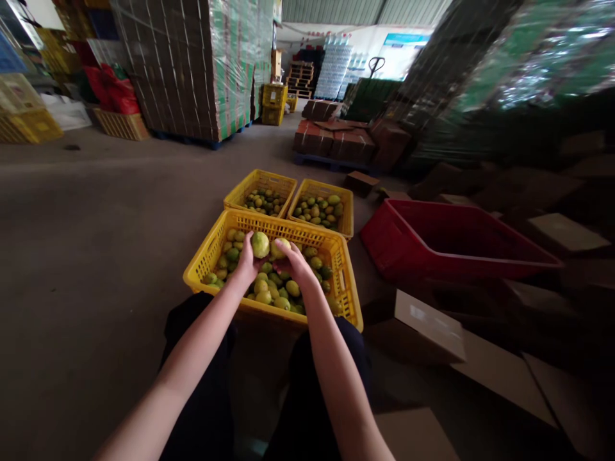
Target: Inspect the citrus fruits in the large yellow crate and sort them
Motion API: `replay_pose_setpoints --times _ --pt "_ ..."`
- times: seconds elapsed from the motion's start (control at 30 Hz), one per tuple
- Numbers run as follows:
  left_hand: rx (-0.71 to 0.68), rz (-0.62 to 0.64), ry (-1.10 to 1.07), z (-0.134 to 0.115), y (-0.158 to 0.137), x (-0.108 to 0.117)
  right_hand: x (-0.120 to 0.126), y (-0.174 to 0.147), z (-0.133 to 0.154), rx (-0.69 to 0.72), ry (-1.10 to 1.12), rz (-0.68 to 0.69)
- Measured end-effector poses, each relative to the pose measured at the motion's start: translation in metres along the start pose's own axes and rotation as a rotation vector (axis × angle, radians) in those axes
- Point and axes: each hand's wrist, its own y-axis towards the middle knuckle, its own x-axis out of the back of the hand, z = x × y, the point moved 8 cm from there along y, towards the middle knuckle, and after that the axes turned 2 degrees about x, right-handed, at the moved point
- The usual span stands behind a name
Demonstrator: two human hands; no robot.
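Observation:
Just above a yellow plastic crate [353, 291] of green and yellow lemons [263, 296], both of my hands are raised side by side. My left hand [246, 261] is closed around a yellow-green lemon [260, 244]. A second, paler lemon [279, 248] sits in my right hand [296, 264], whose fingers curl over it. The two held fruits are close together over the middle of the crate. The undersides of both fruits are hidden by my palms and fingers.
Behind the near crate stand two more yellow crates, a left one [230, 194] and a right one [350, 211], holding similar fruit. To the right are a red tub [384, 246] and cardboard boxes [427, 320]. Wrapped pallet stacks [168, 70] rise farther back.

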Motion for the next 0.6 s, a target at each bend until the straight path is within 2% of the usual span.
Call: replay_pose_setpoints --times 0.07,0.1,0.27,0.37,0.6 --pt "0.025 0.012 0.022 -0.004 -0.002 0.002 -0.008 -0.006 0.003 0.025 -0.127 0.116" --pt "0.044 0.016 0.042 -0.006 -0.004 0.003 -0.008 -0.008 0.003 0.049 -0.201 0.127" --pt "0.108 -0.032 0.117 -0.009 -0.014 0.012 0.0 -0.015 0.012 0.279 -0.707 -0.016" --pt "0.102 -0.041 0.13 -0.01 -0.018 0.014 -0.003 -0.022 0.02 0.429 -0.934 -0.043" --pt "0.115 0.001 0.101 -0.008 -0.021 0.01 -0.009 -0.033 0.034 0.622 -1.101 -0.069"
